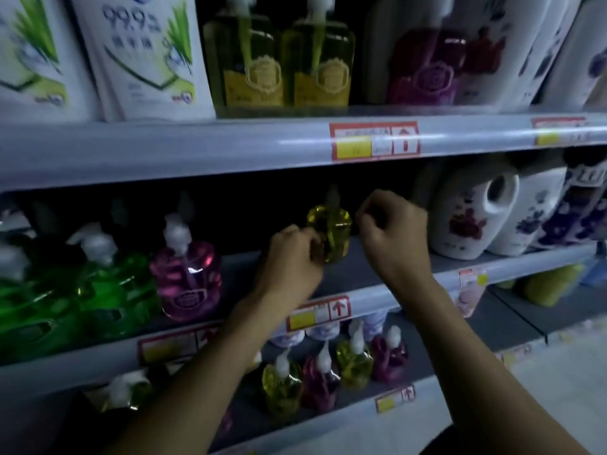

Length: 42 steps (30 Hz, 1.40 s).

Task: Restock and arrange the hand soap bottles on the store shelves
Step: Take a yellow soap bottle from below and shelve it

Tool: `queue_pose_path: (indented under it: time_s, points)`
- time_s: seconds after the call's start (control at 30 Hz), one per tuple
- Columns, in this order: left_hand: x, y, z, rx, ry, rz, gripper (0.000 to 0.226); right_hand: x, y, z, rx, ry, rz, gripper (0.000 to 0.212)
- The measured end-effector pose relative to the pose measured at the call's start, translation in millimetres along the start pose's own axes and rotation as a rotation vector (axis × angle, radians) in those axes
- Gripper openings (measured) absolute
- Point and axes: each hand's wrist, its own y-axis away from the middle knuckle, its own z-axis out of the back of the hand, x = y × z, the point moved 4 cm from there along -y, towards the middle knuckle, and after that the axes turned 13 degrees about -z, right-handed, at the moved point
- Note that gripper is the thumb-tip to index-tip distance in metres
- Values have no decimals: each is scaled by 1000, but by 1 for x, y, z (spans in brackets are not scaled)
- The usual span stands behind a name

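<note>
Yellow soap bottle [332,232] upright, long axis vertical, mid-shelf [356,274] — left hand [290,257] grips its side; right hand [391,224] curled, empty, beside it.

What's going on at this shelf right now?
A person is stocking hand soap. Their left hand grips a yellow bottle standing upright towards the back of the middle shelf, in the open stretch between a pink bottle and the white jugs. The right hand is just beside the yellow bottle with its fingers curled; whether it touches the bottle is unclear. Green bottles fill the shelf's left end.
</note>
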Motion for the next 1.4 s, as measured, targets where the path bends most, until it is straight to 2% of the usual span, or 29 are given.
queue_pose_path:
  time_s: [0.07,0.13,0.23,0.3,0.43,0.5,0.6,0.67,0.8,0.93,1.07,1.17,1.27,1.33,1.4]
  points:
    - [33,-1,-11,45,8,166,25,-40,0,-21,187,165,-229,19]
    - [52,-7,-14,41,37,240,28,-76,-1,-35,333,223,-427,29]
    - [64,-21,-24,51,121,305,15,-99,-5,-52,410,177,-562,47]
    - [66,-30,-33,99,144,357,12,-94,-8,-65,410,109,-548,52]
    - [68,-33,-54,160,369,451,14,-86,-7,-86,452,-34,-564,63]
    - [68,-31,-54,126,394,448,10,-90,-7,-88,462,-102,-584,70]
    - [79,-29,-47,14,491,512,20,-96,-7,-82,533,-237,-630,70]
    - [88,-27,-44,28,484,547,24,-97,-4,-78,608,-296,-622,71]
    - [87,-21,-43,110,574,526,28,-93,-2,-72,616,-266,-552,74]
    - [90,-15,-33,101,536,469,37,-93,0,-64,583,-374,-574,79]
    - [83,-10,-34,200,588,420,56,-87,3,-64,603,-282,-550,82]
    - [80,-11,-32,250,591,357,57,-85,5,-65,631,-279,-533,90]
    - [86,-13,-29,245,544,346,53,-90,6,-62,665,-335,-594,93]
    - [91,-12,-30,227,519,371,60,-91,5,-60,683,-242,-560,100]
    - [86,-10,-35,287,567,351,68,-87,5,-59,667,-159,-499,102]
